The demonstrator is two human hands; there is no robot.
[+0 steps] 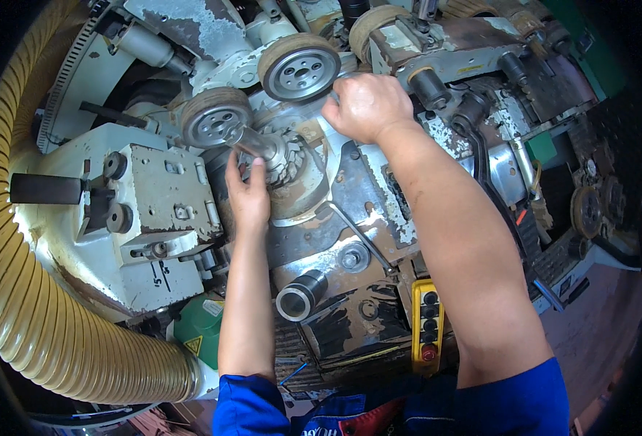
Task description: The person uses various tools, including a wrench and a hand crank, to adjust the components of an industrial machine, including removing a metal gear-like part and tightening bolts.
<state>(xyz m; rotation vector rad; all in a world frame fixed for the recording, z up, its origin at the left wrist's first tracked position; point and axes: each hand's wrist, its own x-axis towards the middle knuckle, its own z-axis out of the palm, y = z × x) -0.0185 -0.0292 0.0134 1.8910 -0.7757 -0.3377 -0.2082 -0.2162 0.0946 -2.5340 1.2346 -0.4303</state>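
My left hand [249, 195] has its thumb and fingers around a shiny metal sleeve [253, 142]. That sleeve stands at a toothed cutter head [293, 161], set in a round opening of the machine table. Up and to the right, my right hand [373, 107] is closed in a fist beside a rubber-rimmed feed wheel [299, 67]; whatever its fingers hold is hidden. Nearer to me, a spanner [361, 234] lies slantwise on the table. Close to it are a flanged metal collar [353, 256] and a thick steel tube [301, 296].
A second feed wheel [216, 118] is left of the first. The worn cream machine housing [163, 192] and a ribbed yellowish hose [81, 347] take up the left side. A yellow push-button box [428, 327] hangs at the front edge. Black cables [484, 163] run down on the right.
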